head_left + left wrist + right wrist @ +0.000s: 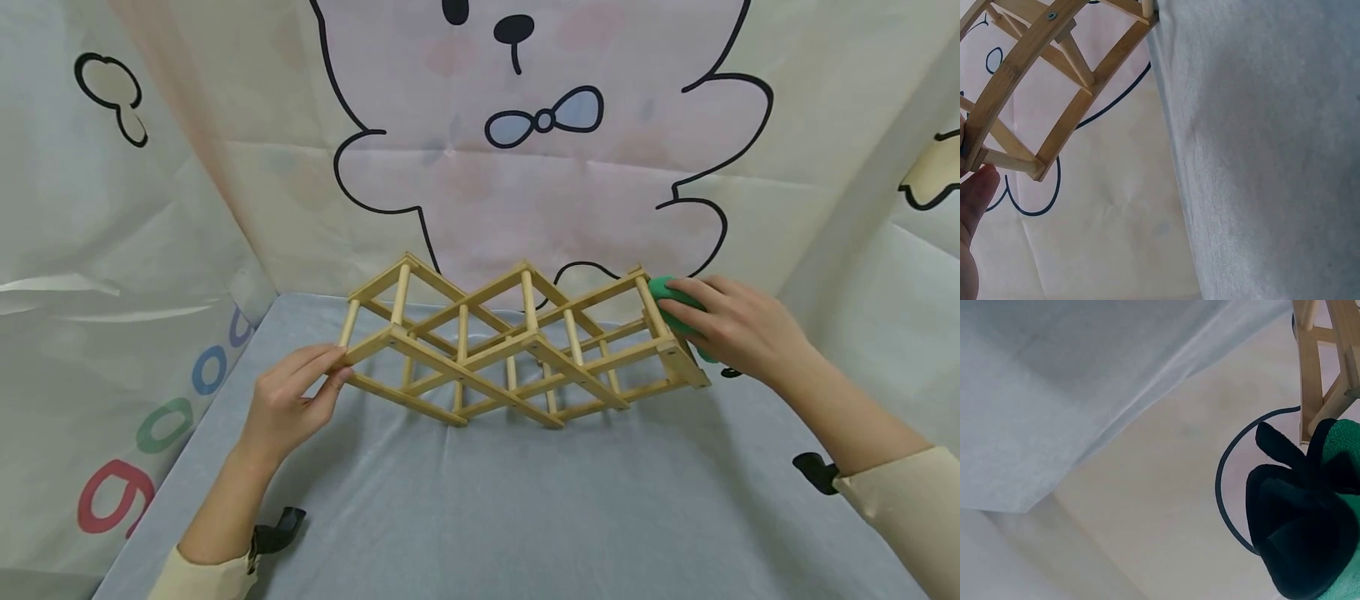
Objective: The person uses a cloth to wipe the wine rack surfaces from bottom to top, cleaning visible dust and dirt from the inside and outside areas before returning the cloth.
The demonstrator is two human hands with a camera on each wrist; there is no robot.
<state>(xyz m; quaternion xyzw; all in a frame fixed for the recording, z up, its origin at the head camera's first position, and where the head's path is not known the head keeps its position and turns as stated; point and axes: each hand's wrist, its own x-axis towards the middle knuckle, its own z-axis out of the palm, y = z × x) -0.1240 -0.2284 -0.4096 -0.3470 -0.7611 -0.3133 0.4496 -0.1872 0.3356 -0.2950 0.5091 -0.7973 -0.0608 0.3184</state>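
Note:
An expandable wooden lattice rack [474,379] of crossed slats and round dowels stretches out over the table, tilted. At its left end, my left hand [288,396] pinches a slat corner between thumb and fingers. My right hand [738,325] holds a green cloth [671,304] against the rack's right end, fingers bent over it. In the right wrist view the fuzzy green cloth shows a black part [1300,531] and a black loop beside the wood; the right hand is hidden there. The left thumb [979,190] touches a slat end in the left wrist view.
A grey-blue cloth covers the table [450,517]. Behind it hangs a pale sheet [285,167] with a printed cartoon animal and bow tie. More printed sheet walls stand at left and right. Black straps [279,532] stick out at both wrists.

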